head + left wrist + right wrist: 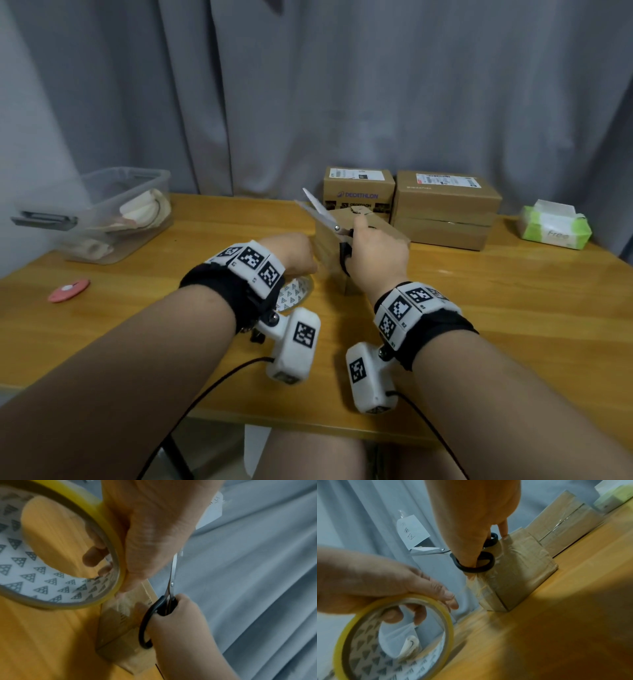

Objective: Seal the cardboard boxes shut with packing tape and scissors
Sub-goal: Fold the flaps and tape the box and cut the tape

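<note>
A small cardboard box (370,236) stands mid-table, wrapped with clear tape; a loose tape end (473,586) sticks off its near corner. My right hand (371,250) hovers over the box and grips black-handled scissors (330,219), blades slightly apart and pointing up and to the left. In the right wrist view its forefinger touches the box top (522,555). My left hand (299,255), just left of the box, holds a yellow-edged roll of packing tape (109,536) with fingers inside the core and thumb outside. The roll (296,294) hangs just above the table.
Two sealed cardboard boxes (358,192) (445,209) stand at the back against a grey curtain. A green tissue pack (555,226) lies at the right. A clear plastic bin (113,212) sits at the left, a pink disc (68,290) in front of it.
</note>
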Demonstrator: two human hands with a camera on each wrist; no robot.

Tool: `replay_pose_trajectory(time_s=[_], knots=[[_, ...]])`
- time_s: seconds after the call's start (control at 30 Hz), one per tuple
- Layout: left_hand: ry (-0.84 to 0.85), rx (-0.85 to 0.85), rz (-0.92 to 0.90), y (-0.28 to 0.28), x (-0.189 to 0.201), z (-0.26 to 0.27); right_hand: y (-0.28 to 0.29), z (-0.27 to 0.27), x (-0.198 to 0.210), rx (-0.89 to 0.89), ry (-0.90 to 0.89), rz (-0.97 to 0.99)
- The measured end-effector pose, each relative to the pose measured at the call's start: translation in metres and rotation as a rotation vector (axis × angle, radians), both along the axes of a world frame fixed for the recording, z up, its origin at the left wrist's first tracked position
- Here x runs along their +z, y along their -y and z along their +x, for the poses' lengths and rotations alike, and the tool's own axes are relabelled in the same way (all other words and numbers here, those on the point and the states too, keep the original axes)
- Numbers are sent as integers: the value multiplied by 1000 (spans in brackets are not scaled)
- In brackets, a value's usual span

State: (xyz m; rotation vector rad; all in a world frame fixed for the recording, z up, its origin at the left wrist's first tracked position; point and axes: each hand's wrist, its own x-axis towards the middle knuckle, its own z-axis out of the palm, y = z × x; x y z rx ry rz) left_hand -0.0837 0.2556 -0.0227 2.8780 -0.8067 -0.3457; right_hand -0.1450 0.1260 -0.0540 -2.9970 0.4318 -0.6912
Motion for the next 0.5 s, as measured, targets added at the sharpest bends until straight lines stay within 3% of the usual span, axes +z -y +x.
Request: replay_pose_trajectory(time_s=[0.13, 0.23, 0.43, 0.5], knots=[[-134, 48, -171, 4, -1, 8, -4, 2, -2, 36, -33, -60], [-176, 96, -313, 2, -9, 10, 1, 3, 1, 45, 31, 46], [-194, 157, -413, -9, -12, 11, 24, -20, 31, 233, 75, 727], [-203, 165, -418, -10, -12, 11, 24, -45, 42, 277, -44, 878]])
